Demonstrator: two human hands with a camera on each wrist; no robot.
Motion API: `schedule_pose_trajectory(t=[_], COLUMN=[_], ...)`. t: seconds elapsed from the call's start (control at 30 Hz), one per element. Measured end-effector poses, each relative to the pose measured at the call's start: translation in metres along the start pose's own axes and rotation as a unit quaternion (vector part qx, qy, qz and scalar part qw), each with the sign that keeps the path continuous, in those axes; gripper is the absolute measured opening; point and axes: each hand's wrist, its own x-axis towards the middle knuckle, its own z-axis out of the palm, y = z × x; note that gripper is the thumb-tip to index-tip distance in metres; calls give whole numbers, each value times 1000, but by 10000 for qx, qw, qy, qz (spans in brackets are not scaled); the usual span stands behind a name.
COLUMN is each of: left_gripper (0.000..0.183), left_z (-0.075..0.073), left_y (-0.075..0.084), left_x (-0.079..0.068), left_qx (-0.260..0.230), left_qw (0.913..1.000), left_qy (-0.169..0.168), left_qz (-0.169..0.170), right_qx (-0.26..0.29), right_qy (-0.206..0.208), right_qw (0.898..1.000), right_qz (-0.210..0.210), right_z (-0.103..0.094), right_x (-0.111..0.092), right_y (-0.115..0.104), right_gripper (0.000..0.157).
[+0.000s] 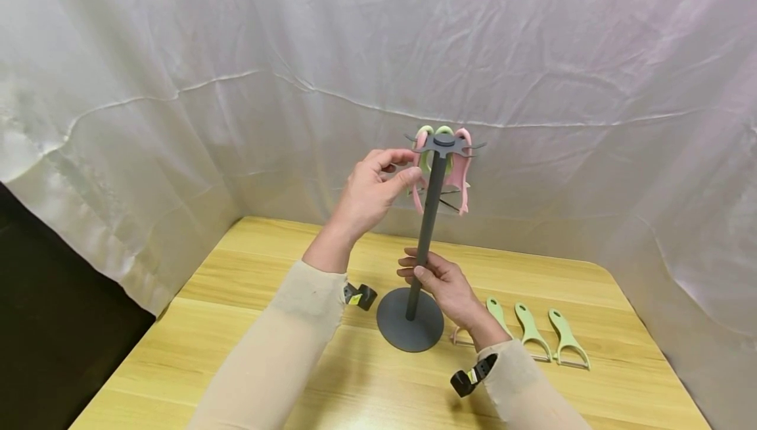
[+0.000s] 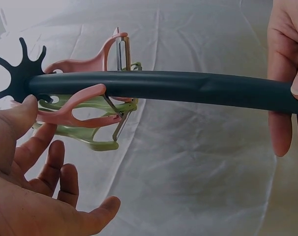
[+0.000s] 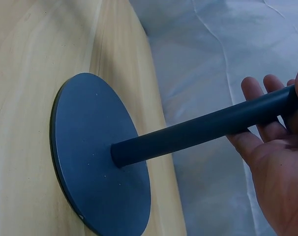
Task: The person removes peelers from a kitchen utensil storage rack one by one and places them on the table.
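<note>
A dark grey stand (image 1: 427, 226) with a ring of hooks at its top stands on the table. Pink and green Y-shaped peelers hang from the hooks. With thumb and index finger, my left hand (image 1: 369, 190) pinches the handle of a pink peeler (image 2: 65, 115) at the hooks, on the stand's left side. Another pink peeler (image 1: 460, 170) hangs to the right, and a green peeler (image 2: 102, 146) shows below in the left wrist view. Lower down, my right hand (image 1: 445, 285) holds the pole, thumb in front and fingers behind. The round base (image 3: 100, 162) rests flat.
Right of the base, green peelers (image 1: 529, 326) lie in a row on the wooden table (image 1: 236, 325). A pinkish peeler end (image 1: 458, 338) pokes out there, mostly hidden by the right wrist. Pale curtains (image 1: 331, 35) hang behind and at the sides.
</note>
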Motion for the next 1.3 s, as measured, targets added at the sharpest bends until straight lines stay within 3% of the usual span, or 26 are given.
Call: schedule_pose_trajectory(t=[0.33,0.5,1.3], left_gripper=[38,35,27], left_z=[0,-1,-3], left_y=[2,1,-2], left_x=[2,2,-2], left_qx=[121,-124,-649], left_qw=[9998,9995,9979], left_qy=[-89,-186,-52], left_qz=[-149,-231,69], right_qx=[-28,-21,-30], right_qy=[36,44,72], right_qw=[10000,10000,10000], right_qz=[23,-3,-18], right_z=[1,1,-1], right_x=[1,1,0], right_y=[-1,-1,0], right_gripper=[43,43,44])
